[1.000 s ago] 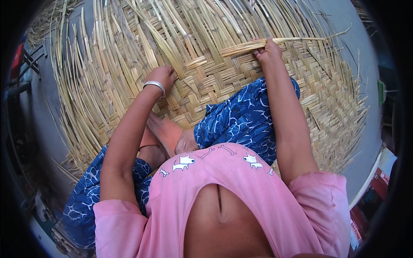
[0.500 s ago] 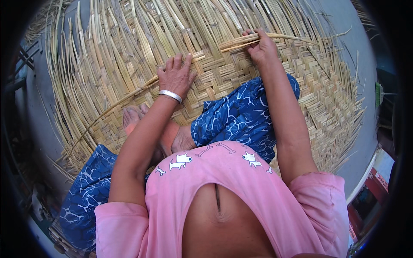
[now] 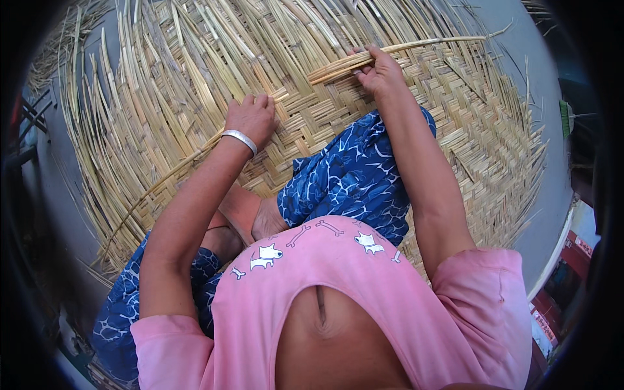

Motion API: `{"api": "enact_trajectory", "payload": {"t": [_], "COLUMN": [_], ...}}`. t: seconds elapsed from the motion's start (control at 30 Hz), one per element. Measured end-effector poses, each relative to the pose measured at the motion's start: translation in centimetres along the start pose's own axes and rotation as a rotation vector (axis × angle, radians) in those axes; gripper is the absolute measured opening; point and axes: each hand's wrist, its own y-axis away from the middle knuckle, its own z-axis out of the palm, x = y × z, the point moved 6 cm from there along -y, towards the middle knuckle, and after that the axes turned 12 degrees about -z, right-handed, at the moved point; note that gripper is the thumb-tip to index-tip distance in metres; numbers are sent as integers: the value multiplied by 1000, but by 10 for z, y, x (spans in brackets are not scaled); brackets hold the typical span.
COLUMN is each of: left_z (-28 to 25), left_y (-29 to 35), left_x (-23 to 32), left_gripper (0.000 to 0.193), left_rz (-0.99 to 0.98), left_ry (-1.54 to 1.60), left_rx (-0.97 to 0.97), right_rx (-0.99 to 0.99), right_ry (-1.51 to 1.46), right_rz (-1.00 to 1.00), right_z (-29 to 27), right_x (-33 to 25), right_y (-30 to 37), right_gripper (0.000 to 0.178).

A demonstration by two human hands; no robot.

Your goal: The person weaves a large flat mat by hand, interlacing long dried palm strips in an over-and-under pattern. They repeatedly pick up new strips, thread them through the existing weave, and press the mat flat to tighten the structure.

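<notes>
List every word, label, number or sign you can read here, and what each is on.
Woven mat: no text visible.
Pink shirt: dog drawings and bone drawings, no words seen.
Pale panel with red marks, lower right: too small and blurred to read.

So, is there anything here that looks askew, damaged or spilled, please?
Nothing looks spilled or clearly damaged. One thin strip end at the upper right looks askew: it is crooked and sticks out past the woven mat over the grey floor, while most strips nearby look straighter.
</notes>
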Motion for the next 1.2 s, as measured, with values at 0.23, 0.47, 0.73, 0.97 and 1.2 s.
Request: {"api": "enact_trajectory", "payload": {"t": [0.23, 0.47, 0.73, 0.97, 1.2], "left_z": [-59, -63, -57, -42, -23], "left_y": [-57, -113, -98, -93, -105], "left_x": [58, 85, 73, 68, 58], "left_gripper": [34, 27, 19, 15, 19], "left_rz": [150, -16, -246, -420, -460], "left_ry": [559, 640, 809, 1011, 1123], "left_rx": [274, -138, 129, 404, 413], "right_rx": [-65, -5, -418, -618, -642], "right_ry": [-119, -93, 361, 1153, 1667], "right_rz": [-13, -135, -184, -758, -917], "right_z": [-5, -26, 45, 93, 128], "right_x": [-30, -85, -71, -50, -55], "right_y": [-4, -38, -62, -98, -91], "right_gripper": [16, 17, 42, 31, 26]}}
